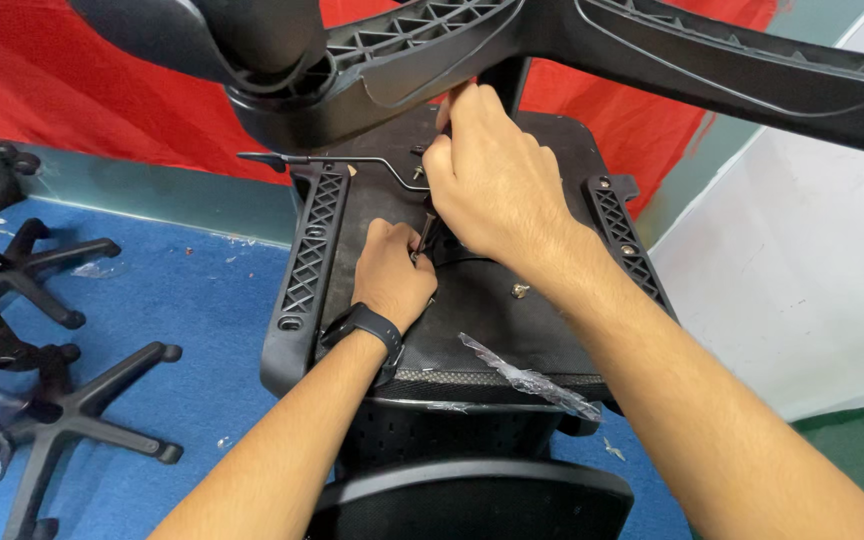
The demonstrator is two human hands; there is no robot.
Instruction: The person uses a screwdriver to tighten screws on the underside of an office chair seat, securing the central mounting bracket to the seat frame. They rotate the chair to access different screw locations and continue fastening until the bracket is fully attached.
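Fastening step, likely: left hand (pixel 392 275) clenches a thin metal tool (pixel 422 238) on the upturned black chair seat's underside (pixel 492 300), right hand (pixel 492 180) pinching the fitting above; next needs steady alignment.

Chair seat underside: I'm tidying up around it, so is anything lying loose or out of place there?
Yes. A crumpled strip of clear plastic wrap lies loose on the upturned chair seat, near its front edge below the right hand. Small scraps also dot the blue carpet.

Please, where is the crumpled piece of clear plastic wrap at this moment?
In the head view, the clear plastic wrap lies on the near edge of the upturned chair seat, right of centre, just beside the right forearm and below the left hand.
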